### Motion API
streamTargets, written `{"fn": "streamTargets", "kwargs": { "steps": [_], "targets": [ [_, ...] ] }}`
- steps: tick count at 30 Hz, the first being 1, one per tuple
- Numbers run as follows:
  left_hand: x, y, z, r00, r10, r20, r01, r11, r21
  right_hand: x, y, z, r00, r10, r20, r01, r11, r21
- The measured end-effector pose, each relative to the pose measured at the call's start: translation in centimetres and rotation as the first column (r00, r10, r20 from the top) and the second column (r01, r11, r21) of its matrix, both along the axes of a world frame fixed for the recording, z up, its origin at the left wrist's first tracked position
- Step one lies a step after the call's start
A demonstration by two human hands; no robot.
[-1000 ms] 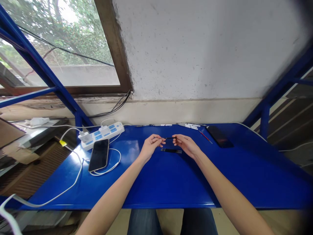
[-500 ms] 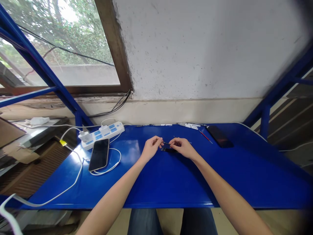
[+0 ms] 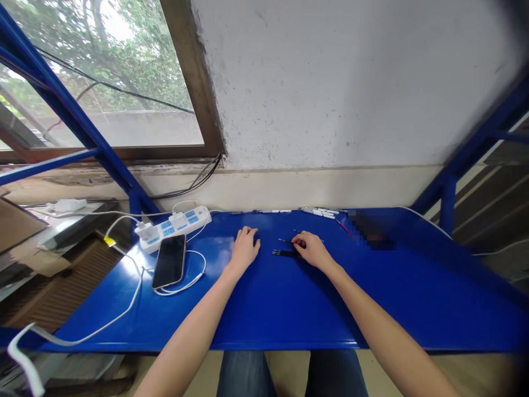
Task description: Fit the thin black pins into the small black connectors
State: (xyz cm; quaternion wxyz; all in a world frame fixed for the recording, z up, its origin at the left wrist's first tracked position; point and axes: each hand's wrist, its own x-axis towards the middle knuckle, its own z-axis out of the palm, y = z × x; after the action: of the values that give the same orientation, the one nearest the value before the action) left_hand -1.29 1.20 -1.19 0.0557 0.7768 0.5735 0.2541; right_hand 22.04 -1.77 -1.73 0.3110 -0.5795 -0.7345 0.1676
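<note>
My right hand (image 3: 309,248) is closed in a pinch on a slim black pen (image 3: 286,240), whose thin tip points left just above the blue table. Beneath that hand lie black pen-like pieces (image 3: 281,252), side by side, their right ends hidden by my fingers. Behind my fingers a thin stick (image 3: 296,231) shows partly, with its middle covered. To the left, my left hand (image 3: 245,247) rests palm down at the tabletop with fingers apart and nothing in it.
A phone (image 3: 169,261) with a white cable lies left, beside a white power strip (image 3: 176,227). White pen parts (image 3: 323,212) and a red thin stick (image 3: 344,227) lie along the back edge of the blue table (image 3: 281,309). A blurred dark object (image 3: 373,231) is at right.
My left hand has let go of the black pen and moved left, its fingers opening. The right hand keeps hold of the pen and has shifted slightly right.
</note>
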Motion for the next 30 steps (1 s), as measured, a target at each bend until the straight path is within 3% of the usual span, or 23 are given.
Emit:
{"fn": "streamTargets", "kwargs": {
  "steps": [12, 30],
  "targets": [
    [-0.2, 0.6, -0.3, 0.996, -0.089, 0.009, 0.088, 0.996, 0.02, -0.1, -0.9, 1.1, 0.971, 0.238, 0.031, -0.238, 0.971, -0.019],
    [1.3, -0.8, 0.6, 0.973, -0.198, 0.121, 0.193, 0.98, 0.053, -0.6, -1.2, 1.2, 0.943, 0.331, 0.039, -0.331, 0.943, 0.004]
  ]
}}
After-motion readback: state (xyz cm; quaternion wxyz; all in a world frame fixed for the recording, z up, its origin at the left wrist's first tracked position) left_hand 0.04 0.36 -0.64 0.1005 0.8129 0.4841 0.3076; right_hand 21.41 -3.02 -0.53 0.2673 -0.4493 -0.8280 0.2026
